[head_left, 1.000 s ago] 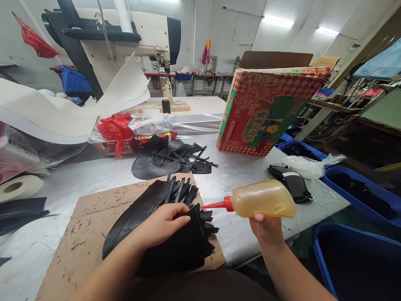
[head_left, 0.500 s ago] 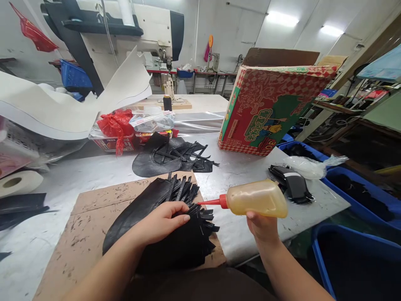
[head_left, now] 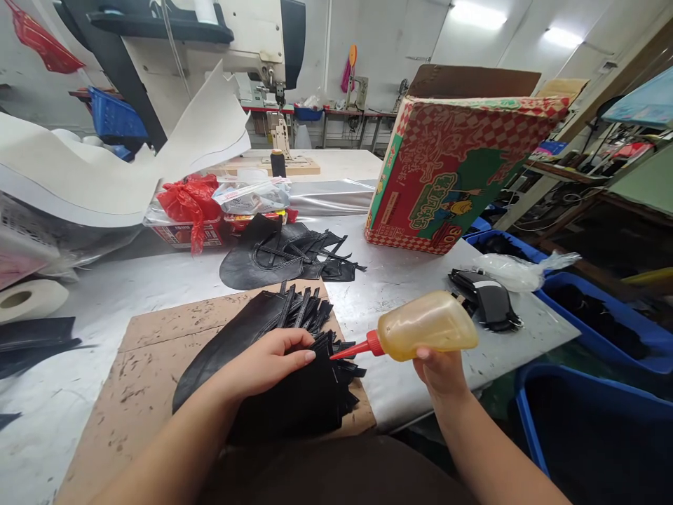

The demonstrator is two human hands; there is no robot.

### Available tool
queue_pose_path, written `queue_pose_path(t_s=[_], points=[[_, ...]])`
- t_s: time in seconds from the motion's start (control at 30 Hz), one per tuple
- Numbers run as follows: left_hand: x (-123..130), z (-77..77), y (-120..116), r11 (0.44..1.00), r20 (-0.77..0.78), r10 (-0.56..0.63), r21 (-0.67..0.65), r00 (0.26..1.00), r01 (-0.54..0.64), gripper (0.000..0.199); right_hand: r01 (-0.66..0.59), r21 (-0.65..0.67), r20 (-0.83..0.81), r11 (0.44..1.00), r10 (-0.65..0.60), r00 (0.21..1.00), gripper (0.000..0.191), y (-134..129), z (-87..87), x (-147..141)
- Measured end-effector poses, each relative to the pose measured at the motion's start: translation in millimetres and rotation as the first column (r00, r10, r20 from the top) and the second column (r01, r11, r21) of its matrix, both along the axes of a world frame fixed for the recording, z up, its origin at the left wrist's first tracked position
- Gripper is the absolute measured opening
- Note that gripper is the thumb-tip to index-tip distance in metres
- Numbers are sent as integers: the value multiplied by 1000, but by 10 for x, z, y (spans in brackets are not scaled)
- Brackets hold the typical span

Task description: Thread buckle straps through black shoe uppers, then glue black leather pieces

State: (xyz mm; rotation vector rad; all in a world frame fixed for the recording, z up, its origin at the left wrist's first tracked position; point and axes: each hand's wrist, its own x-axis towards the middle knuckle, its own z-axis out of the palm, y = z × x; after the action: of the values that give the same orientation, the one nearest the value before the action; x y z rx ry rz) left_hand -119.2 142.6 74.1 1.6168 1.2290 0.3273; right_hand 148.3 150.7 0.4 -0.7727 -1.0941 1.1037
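My right hand (head_left: 439, 368) is wrapped round a translucent glue bottle (head_left: 425, 326) holding yellowish liquid. The bottle lies tilted, and its red nozzle (head_left: 355, 349) points left, with the tip at the edge of the upper black piece. With thumb and fingers pinched together, my left hand (head_left: 278, 361) grips the edge of a black leather-like piece (head_left: 294, 407) on a stack. Beneath and behind it, more black pieces (head_left: 231, 337) with strap ends fan out on a sheet of cardboard (head_left: 152, 351).
Further back lie other black strapped pieces (head_left: 273, 256). A red patterned carton (head_left: 446, 182) stands behind the bottle. To the right are a black bundle (head_left: 486, 301) and blue bins (head_left: 594, 414). A sewing machine (head_left: 252, 42) and a paper roll (head_left: 29, 301) are at left.
The bottle's nozzle has dipped and moved down along the black piece's edge, with the bottle tilting more. My left hand stays on the piece. The whole view has shifted slightly.
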Motion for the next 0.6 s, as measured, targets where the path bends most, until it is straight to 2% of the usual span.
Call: queue_pose_path(t_s=[0.4,0.6], points=[[-72,-45,8,999,78,23,-42,997,-20,25,-39,-14,-44,999,38,998,48,-30,-15,28],[-66,10,-47,999,-96,24,46,995,-20,26,-159,-122,-76,980,150,986,59,76,-18,61]])
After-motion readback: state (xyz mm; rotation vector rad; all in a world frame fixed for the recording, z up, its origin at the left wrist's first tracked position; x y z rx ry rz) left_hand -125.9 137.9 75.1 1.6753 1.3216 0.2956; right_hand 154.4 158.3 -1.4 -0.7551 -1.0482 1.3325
